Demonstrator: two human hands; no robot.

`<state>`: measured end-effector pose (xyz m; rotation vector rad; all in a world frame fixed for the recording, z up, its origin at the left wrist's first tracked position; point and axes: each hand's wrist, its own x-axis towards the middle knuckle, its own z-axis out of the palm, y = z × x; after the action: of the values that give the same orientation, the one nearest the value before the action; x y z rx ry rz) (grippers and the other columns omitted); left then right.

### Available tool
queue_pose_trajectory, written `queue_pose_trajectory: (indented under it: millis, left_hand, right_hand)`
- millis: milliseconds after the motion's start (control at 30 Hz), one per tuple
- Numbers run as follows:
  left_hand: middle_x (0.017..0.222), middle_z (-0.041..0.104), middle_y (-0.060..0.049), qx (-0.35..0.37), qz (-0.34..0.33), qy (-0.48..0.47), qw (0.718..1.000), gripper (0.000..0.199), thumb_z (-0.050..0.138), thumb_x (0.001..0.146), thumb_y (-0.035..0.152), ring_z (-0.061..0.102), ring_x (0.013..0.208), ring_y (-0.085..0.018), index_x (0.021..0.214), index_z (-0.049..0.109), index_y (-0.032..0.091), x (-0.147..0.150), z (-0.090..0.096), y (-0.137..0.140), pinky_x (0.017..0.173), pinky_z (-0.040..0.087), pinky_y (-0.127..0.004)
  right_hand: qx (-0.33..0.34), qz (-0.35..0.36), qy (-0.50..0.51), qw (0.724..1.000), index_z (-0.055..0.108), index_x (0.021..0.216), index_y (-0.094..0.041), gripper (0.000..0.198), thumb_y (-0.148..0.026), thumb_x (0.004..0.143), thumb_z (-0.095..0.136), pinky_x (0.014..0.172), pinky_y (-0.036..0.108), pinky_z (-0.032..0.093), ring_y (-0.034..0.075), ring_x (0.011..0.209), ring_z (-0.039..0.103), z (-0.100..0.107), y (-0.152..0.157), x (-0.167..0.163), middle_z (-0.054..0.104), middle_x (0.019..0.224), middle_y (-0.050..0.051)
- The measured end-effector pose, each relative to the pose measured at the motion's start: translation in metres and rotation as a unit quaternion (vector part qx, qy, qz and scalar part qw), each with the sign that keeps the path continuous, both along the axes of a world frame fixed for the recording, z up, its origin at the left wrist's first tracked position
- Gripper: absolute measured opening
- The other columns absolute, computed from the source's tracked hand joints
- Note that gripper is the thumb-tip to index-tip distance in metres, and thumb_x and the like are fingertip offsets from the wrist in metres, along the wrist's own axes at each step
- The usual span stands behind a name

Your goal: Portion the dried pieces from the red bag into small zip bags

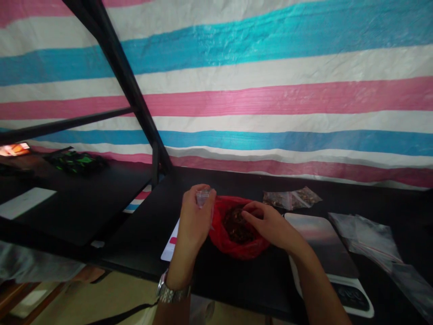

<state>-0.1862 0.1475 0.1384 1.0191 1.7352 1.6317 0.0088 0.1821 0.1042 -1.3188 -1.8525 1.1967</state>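
My left hand (197,215) is closed on a small clear zip bag (203,197), held beside the left rim of an open red plastic bag (221,243). Dark brown, dried-looking loose bits (237,225) fill the red bag; their kind is not clear. Over these bits is my right hand (269,223), its thumb and fingertips drawn together in a pinch. Whatever lies between those fingertips is too small to make out. Just right of the red bag, a digital scale (324,243) lies partly under my right forearm.
Filled zip bags (294,198) lie behind the scale, and several flat clear zip bags (372,239) lie to its right. A white card (169,243) sits left of my wrist. A black metal frame (125,81) rises at left, before a striped sheet (270,99).
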Motion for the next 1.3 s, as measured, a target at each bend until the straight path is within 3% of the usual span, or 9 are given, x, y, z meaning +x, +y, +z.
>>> queue_pose_trajectory:
  millis: [67, 200, 333, 567, 667, 800, 1100, 1233, 1300]
  left_hand:
    - [0.106, 0.073, -0.006, 0.052, 0.010, 0.091, 0.994, 0.025, 0.077, 0.083, 0.031, 0.067, 0.099, -0.024, 0.106, 0.072, 0.021, 0.003, 0.016, -0.012, 0.089, 0.049, -0.034]
    - [0.098, 0.074, -0.003, 0.065, -0.107, 0.063, 0.990, 0.025, 0.073, 0.087, 0.030, 0.069, 0.092, -0.024, 0.111, 0.067, 0.027, 0.018, 0.033, -0.032, 0.080, 0.051, -0.031]
    - [0.098, 0.075, -0.004, -0.022, -0.236, 0.066, 0.969, 0.021, 0.068, 0.090, 0.022, 0.071, 0.088, -0.025, 0.109, 0.063, 0.027, 0.031, 0.012, -0.030, 0.079, 0.051, -0.033]
    - [0.122, 0.074, -0.011, -0.029, -0.303, 0.045, 0.951, 0.022, 0.060, 0.096, 0.019, 0.072, 0.114, -0.028, 0.117, 0.058, 0.025, 0.043, -0.014, -0.014, 0.095, 0.052, -0.037]
    - [0.126, 0.073, -0.012, -0.019, -0.295, 0.038, 0.954, 0.023, 0.059, 0.097, 0.020, 0.071, 0.114, -0.027, 0.120, 0.057, 0.024, 0.045, -0.014, -0.013, 0.097, 0.053, -0.038]
    - [0.123, 0.073, -0.011, -0.017, -0.281, 0.022, 0.959, 0.032, 0.063, 0.092, 0.017, 0.072, 0.112, -0.025, 0.122, 0.054, 0.023, 0.044, -0.013, -0.012, 0.096, 0.053, -0.036]
    - [0.102, 0.073, -0.003, 0.003, -0.243, -0.051, 0.969, 0.034, 0.077, 0.080, 0.026, 0.070, 0.089, -0.021, 0.110, 0.061, 0.024, 0.041, -0.017, -0.005, 0.077, 0.052, -0.029]
    - [0.087, 0.070, 0.000, -0.014, -0.183, -0.067, 0.981, 0.026, 0.076, 0.082, 0.030, 0.065, 0.076, -0.019, 0.103, 0.062, 0.023, 0.034, -0.003, -0.010, 0.070, 0.049, -0.028]
    - [0.080, 0.068, 0.001, -0.032, -0.147, -0.049, 0.987, 0.020, 0.074, 0.084, 0.028, 0.063, 0.072, -0.019, 0.099, 0.062, 0.024, 0.027, 0.007, -0.016, 0.068, 0.047, -0.028]
  right_hand:
    - [0.002, -0.007, -0.005, 1.000, 0.075, 0.096, -0.019, 0.019, -0.032, 0.095, 0.061, 0.069, 0.030, 0.055, 0.020, 0.078, 0.074, 0.001, 0.000, 0.004, 0.080, 0.088, 0.005]
    - [0.013, -0.027, 0.026, 0.999, 0.076, 0.100, -0.019, 0.024, -0.038, 0.094, 0.064, 0.071, 0.032, 0.057, 0.022, 0.081, 0.076, 0.010, 0.000, 0.015, 0.082, 0.090, 0.006]
    - [0.018, -0.045, 0.093, 0.995, 0.074, 0.103, -0.021, 0.028, -0.045, 0.092, 0.066, 0.071, 0.032, 0.059, 0.023, 0.084, 0.079, 0.029, -0.004, 0.024, 0.083, 0.092, 0.006]
    - [0.088, -0.086, 0.063, 0.990, 0.073, 0.108, -0.022, 0.027, -0.040, 0.089, 0.070, 0.081, 0.037, 0.057, 0.024, 0.089, 0.076, 0.050, -0.018, 0.017, 0.082, 0.097, 0.006]
    - [0.167, -0.084, -0.010, 0.982, 0.076, 0.101, -0.025, 0.019, -0.025, 0.083, 0.073, 0.091, 0.042, 0.054, 0.026, 0.096, 0.073, 0.053, -0.023, 0.007, 0.081, 0.100, 0.005]
    - [0.235, -0.065, -0.036, 0.969, 0.077, 0.102, -0.028, 0.027, -0.015, 0.079, 0.072, 0.099, 0.045, 0.051, 0.027, 0.104, 0.070, 0.058, -0.027, -0.004, 0.080, 0.106, 0.005]
    - [0.254, -0.092, 0.045, 0.962, 0.075, 0.115, -0.028, 0.030, -0.025, 0.086, 0.074, 0.097, 0.042, 0.056, 0.025, 0.100, 0.074, 0.058, -0.029, -0.012, 0.080, 0.110, 0.005]
    - [0.255, -0.176, 0.077, 0.948, 0.073, 0.115, -0.025, 0.028, -0.035, 0.089, 0.075, 0.084, 0.038, 0.056, 0.024, 0.090, 0.073, 0.055, -0.027, -0.012, 0.079, 0.104, 0.006]
    - [0.225, -0.172, 0.029, 0.959, 0.073, 0.111, -0.024, 0.024, -0.034, 0.090, 0.075, 0.082, 0.037, 0.053, 0.024, 0.088, 0.072, 0.048, -0.025, -0.011, 0.079, 0.101, 0.006]
